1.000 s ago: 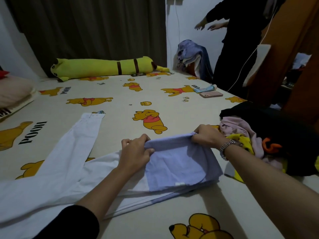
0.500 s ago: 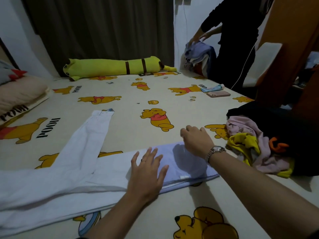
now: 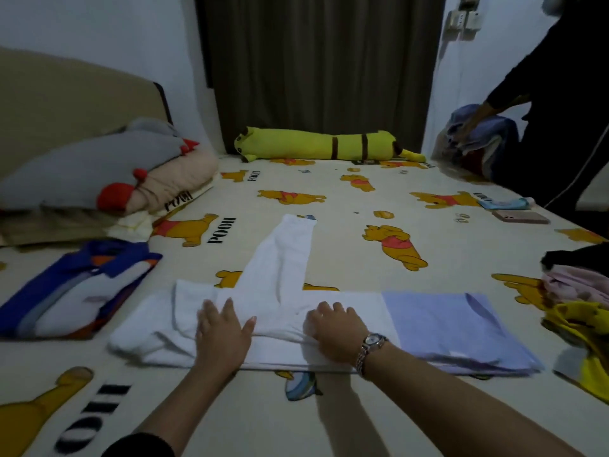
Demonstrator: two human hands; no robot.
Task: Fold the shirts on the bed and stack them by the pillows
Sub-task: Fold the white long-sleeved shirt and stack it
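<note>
A white long-sleeved shirt (image 3: 283,275) lies flat across the bed in front of me, one sleeve stretched away from me and its pale blue end (image 3: 454,328) folded over at the right. My left hand (image 3: 224,331) presses flat on the white cloth with fingers spread. My right hand (image 3: 336,328), with a wristwatch, rests on the shirt just to the right, fingers bent down onto the fabric. A folded blue, white and orange shirt (image 3: 72,291) lies at the left, in front of the pillows (image 3: 108,173).
A heap of unfolded clothes (image 3: 580,301), pink, yellow and black, sits at the right edge. A long yellow plush (image 3: 316,145) lies along the far side of the bed. A phone (image 3: 520,216) rests at the far right. Another person (image 3: 553,103) handles clothes there.
My view has swung left, bringing the pillows and the folded blue shirt into sight. Both hands let go of the pale blue end and slid left along the shirt onto its white part.
</note>
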